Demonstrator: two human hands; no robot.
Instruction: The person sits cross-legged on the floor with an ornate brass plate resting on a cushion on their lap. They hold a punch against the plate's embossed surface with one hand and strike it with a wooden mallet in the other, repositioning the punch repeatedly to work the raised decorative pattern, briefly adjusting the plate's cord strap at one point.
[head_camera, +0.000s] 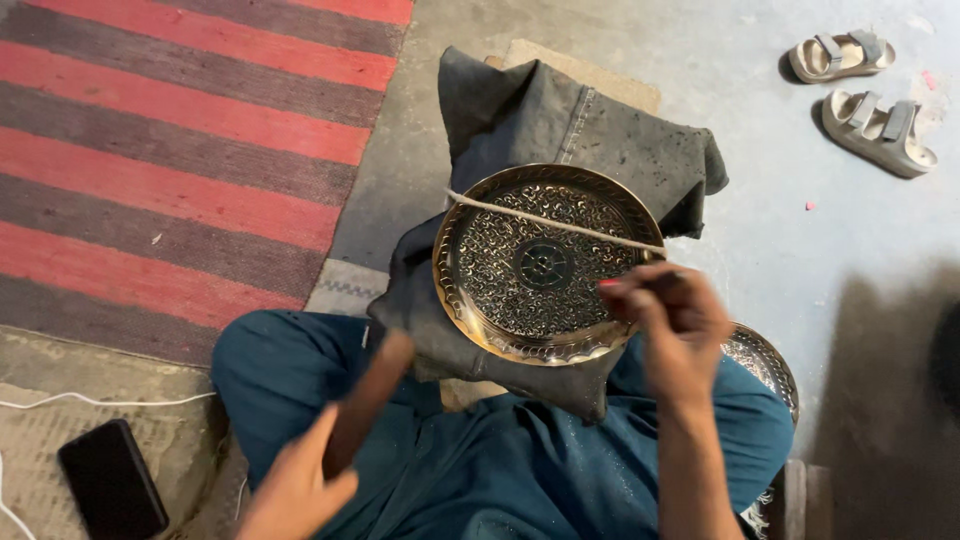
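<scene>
A: Fig. legend, head view, starting at the grips. Right hand (672, 322): fingers pressed together, pinching a thin tool (640, 284), prob. a graver; tip hidden by the knuckles, so type uncertain. Hand rests at the right rim of the engraved brass plate (545, 262).

B: And the left hand (298, 490)?

A: Closed round the lower end of a wooden handle (365, 400), blurred. Long axis runs from lower left up toward the plate's near-left edge; upper end sits just beside the dark cloth (600, 140), not touching the brass as far as can be seen.

B: Plate position?

A: Flat-ish on the cloth-covered cushion over the person's lap, a cord (555, 222) stretched across its upper third, left to right. It lies up and left of the right hand, up and right of the left. Right hand is nearer: at the rim.

B: Surrounds?

A: Second plate (765, 360) behind the right forearm, striped rug (180, 150) to the left, phone (110, 482) lower left, sandals (860, 90) top right.
</scene>
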